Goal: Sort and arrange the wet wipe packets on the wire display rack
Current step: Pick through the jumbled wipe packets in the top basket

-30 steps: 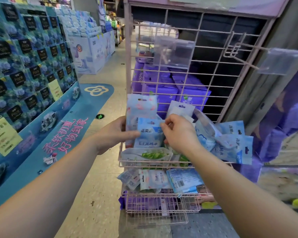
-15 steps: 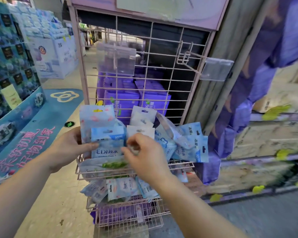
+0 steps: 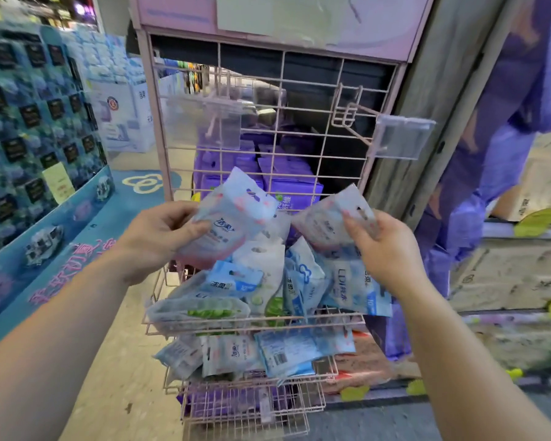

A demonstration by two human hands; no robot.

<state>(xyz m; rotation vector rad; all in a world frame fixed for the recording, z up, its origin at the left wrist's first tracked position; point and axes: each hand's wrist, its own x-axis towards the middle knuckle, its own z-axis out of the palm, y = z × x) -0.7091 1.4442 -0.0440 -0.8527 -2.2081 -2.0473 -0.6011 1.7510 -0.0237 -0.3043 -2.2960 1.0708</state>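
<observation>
Above the wire basket [image 3: 255, 323], each hand, left hand [image 3: 159, 237] and right hand [image 3: 382, 249], grips a pink packet [image 3: 233, 218].

Left hand [image 3: 159, 237], right hand [image 3: 385, 249]: both gripping.

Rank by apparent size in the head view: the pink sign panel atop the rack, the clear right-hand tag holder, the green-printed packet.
1. Pink sign panel
2. Green-printed packet
3. Clear tag holder; farther back, so unsure.

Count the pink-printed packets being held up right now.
2. One pink packet is in the left hand, above the basket's left side; the other is in the right hand. More may be buried.
</observation>
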